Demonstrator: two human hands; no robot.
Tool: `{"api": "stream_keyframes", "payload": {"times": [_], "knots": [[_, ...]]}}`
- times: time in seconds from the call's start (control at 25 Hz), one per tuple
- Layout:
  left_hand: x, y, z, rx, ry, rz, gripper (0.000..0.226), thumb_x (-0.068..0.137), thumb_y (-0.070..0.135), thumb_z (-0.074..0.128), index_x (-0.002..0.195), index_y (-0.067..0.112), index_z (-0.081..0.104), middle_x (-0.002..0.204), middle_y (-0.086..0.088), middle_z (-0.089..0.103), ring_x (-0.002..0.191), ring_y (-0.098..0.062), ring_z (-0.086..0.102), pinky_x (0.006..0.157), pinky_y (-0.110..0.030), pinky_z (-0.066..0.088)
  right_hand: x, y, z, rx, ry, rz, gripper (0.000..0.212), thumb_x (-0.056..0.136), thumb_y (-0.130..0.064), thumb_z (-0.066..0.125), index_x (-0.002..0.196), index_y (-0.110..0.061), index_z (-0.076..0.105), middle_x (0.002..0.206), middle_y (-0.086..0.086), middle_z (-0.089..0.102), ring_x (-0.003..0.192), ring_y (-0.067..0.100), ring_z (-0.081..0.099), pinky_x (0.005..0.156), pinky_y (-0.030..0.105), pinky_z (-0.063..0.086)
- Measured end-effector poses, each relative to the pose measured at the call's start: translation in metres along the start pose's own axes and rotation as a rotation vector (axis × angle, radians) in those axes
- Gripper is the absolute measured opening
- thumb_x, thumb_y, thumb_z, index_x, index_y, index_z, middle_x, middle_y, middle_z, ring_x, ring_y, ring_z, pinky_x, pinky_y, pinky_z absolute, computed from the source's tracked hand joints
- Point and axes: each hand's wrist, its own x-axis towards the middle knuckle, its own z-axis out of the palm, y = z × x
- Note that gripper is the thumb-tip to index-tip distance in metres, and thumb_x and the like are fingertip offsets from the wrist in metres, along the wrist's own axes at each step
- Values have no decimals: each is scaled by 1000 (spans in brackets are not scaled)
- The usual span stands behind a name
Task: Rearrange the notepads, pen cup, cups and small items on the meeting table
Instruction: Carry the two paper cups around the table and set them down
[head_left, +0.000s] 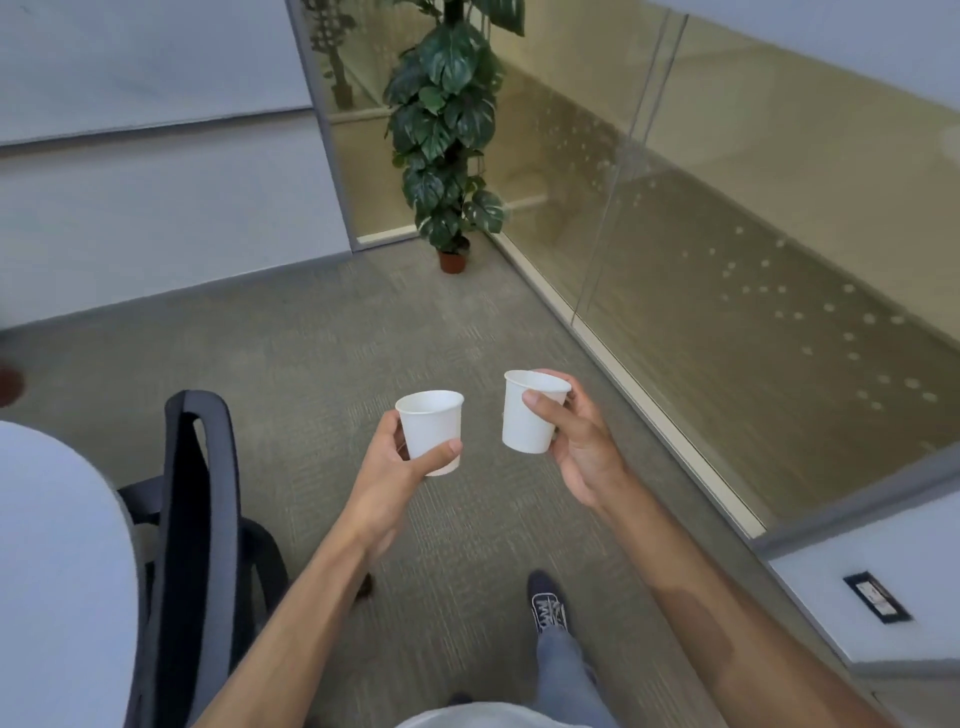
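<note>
Two plain white paper cups, one (431, 431) and the other (530, 413), show against grey-green ribbed carpet (322, 353), beside a black-backed office chair (192, 545), a dark green white-flecked leafy plant (447, 119) in a terracotta-brown pot (453, 260), and a navy white-laced shoe (548, 603).

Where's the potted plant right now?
The potted plant stands on the carpet at the top centre of the head view, in the corner by the glass wall.
</note>
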Motion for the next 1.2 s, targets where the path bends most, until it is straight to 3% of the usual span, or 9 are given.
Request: {"api": "stream_keyframes", "payload": {"times": [0.28, 0.52, 0.68, 0.88, 1.04, 1.2], "knots": [[110, 15, 11, -127, 217, 53, 76, 60, 25, 87, 130, 25, 55, 118, 2, 70, 108, -12, 67, 81, -26, 53, 159, -38, 0, -97, -313, 70, 54, 76, -22, 79, 126, -14, 58, 111, 1, 71, 100, 16, 66, 79, 34, 54], [175, 29, 7, -278, 395, 96, 75, 65, 22, 88, 133, 20, 54, 126, -5, 67, 114, -20, 64, 89, -35, 51, 260, -63, 22, -157, -498, 152, 59, 75, -20, 81, 129, -13, 57, 112, 2, 71, 102, 18, 65, 82, 42, 52], [220, 38, -15, -338, 476, 111, 66, 73, 24, 85, 132, 18, 57, 123, -4, 68, 109, -19, 67, 79, -31, 56, 320, -60, 56, -166, -559, 196, 59, 74, -18, 82, 127, -11, 58, 109, 3, 71, 101, 19, 64, 83, 44, 50], [279, 53, -81, -347, 599, 134, 65, 71, 31, 85, 129, 20, 58, 116, 1, 72, 102, -16, 69, 70, -23, 55, 404, -41, 132, -201, -649, 251, 61, 77, -17, 82, 130, -8, 56, 111, 5, 69, 104, 21, 63, 84, 45, 50], [322, 71, -157, -383, 691, 184, 65, 72, 26, 86, 130, 17, 58, 123, -3, 70, 115, -19, 66, 84, -29, 55, 471, -25, 218, -263, -738, 287, 60, 74, -21, 82, 128, -11, 58, 110, 2, 71, 99, 17, 66, 79, 40, 54], [348, 100, -227, -371, 798, 215, 63, 73, 23, 85, 129, 16, 57, 121, -2, 71, 115, -18, 66, 85, -29, 56, 519, -11, 308, -301, -849, 309, 51, 74, -21, 82, 121, -18, 62, 105, -3, 73, 97, 14, 68, 76, 36, 56]]}}
